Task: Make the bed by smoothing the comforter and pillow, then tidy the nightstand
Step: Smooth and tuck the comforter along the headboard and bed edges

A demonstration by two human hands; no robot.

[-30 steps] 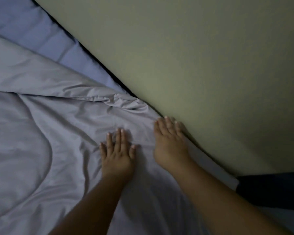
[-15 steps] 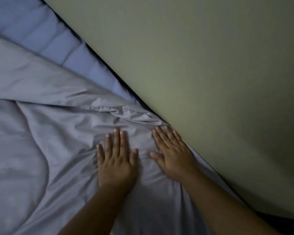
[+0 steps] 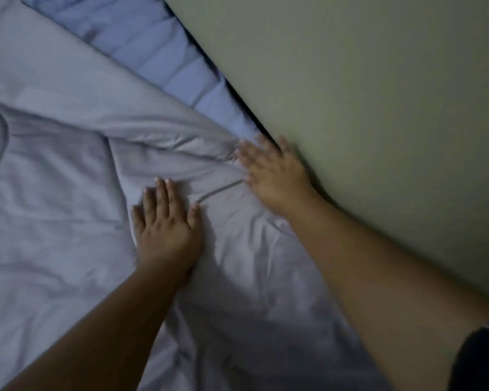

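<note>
comforter [image 3: 54,221] | pale grey-lilac, quilted | spread flat, creased | folds bunched at wall-side edge

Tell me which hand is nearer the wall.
The right hand, at the comforter's edge beside the wall; the left hand lies flat farther in.

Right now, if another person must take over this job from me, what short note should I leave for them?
Left hand: open, flat on the grey comforter, fingers straight.
Right hand: open, fingers spread, on the comforter's edge beside the wall; blurred.
Things: a strip of blue sheet shows beyond the comforter along the wall. The pillow and nightstand are out of view.
Done: smoothing is under way at this wall-side edge.
Left: the bunched folds just ahead of both hands and the creases further left; then the pillow and the nightstand.
</note>
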